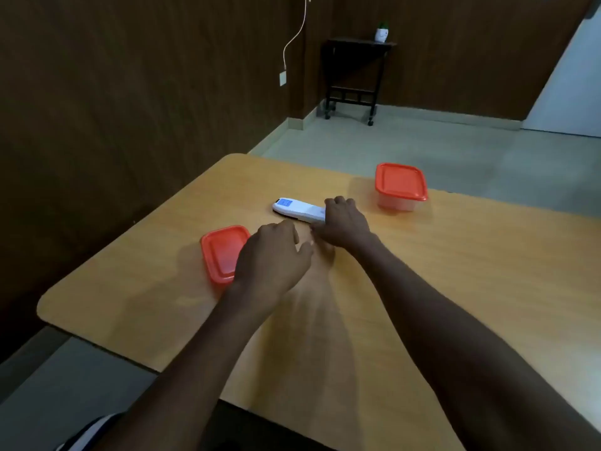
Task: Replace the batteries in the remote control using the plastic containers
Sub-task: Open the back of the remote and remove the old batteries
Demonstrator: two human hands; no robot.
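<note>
Both bare forearms reach out over the light wooden surface [455, 255] toward the white slab-shaped plastic remote control [297, 211], lying between two lidded orange-topped plastic containers [222, 253]. The right hand [344, 222] curls its fingers [340, 201] over the remote's near end, while the left hand [271, 255] hovers loosely curled, holding nothing. A firm grip, then turning it back-up, should expose the battery cover.

no readable text, remote control [298, 211] screen marks blurred
</note>
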